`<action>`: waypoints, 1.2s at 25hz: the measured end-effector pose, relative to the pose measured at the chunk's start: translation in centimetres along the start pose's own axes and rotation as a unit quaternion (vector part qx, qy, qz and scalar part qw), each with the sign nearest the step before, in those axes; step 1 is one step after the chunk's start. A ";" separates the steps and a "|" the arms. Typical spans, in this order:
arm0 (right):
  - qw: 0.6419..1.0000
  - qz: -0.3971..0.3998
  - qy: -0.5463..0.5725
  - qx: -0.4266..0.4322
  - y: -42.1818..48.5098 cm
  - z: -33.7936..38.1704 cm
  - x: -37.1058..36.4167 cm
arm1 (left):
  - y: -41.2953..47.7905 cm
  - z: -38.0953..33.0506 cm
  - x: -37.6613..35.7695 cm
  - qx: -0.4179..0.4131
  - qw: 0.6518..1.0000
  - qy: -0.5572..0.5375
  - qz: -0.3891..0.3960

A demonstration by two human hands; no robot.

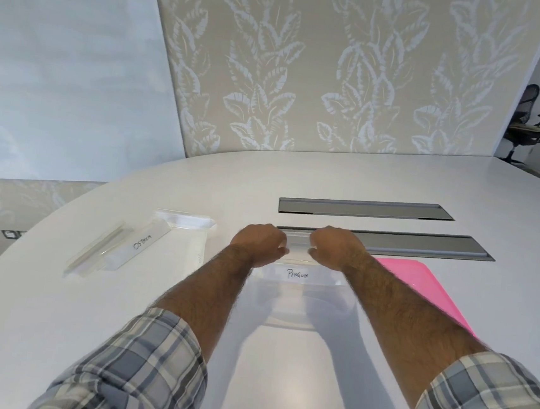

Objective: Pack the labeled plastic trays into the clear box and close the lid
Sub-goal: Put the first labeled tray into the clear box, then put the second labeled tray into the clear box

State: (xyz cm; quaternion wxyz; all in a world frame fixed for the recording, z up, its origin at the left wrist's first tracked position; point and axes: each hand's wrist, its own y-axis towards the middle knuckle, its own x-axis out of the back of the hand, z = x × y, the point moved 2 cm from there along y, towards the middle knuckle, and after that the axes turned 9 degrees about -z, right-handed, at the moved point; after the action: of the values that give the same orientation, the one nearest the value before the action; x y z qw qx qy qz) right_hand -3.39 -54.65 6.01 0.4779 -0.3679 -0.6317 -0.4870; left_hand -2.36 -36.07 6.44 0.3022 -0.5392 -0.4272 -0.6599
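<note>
A clear plastic tray labeled "PENGUIN" (298,274) sits inside the clear box (297,315) in front of me on the white table. My left hand (260,244) and my right hand (335,248) both grip the far upper edge of this tray, fingers curled over it, a small gap between them. A second clear tray labeled "OSTRICH" (140,248) lies on the table to the left, with another clear tray (190,233) just behind it. A pink lid (419,288) lies flat to the right, partly under my right forearm.
Two grey recessed cable slots (365,208) (423,243) run across the table (55,299) beyond my hands. A leaf-patterned wall panel stands behind the table's curved far edge. An office chair (530,124) is at far right.
</note>
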 end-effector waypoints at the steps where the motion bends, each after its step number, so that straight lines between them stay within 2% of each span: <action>1: 1.000 -0.018 -0.002 0.001 0.2 0.4 0.6 | -0.6 0.9 0.9 0.002 1.000 -0.001 -0.017; 5: 0.999 -0.044 0.008 0.008 1.5 3.3 2.4 | -3.5 5.5 4.1 0.035 0.997 -0.004 -0.069; 15: 0.990 -0.060 0.068 0.106 6.5 18.3 3.1 | -14.6 22.4 5.5 0.186 0.980 0.023 -0.068; 23: 0.985 -0.072 0.056 0.147 11.3 28.4 1.2 | -17.9 30.5 2.1 0.257 0.966 -0.018 -0.030; 30: 0.989 -0.010 0.036 0.144 15.8 33.0 -2.1 | -16.7 34.4 -3.3 0.272 0.962 -0.039 0.008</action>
State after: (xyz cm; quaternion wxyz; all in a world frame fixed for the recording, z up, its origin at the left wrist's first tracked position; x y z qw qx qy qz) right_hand 3.79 -18.75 5.86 0.5433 -0.2708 -0.6812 -0.4091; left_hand -0.35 1.90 1.07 0.4255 -0.4657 -0.5978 -0.4947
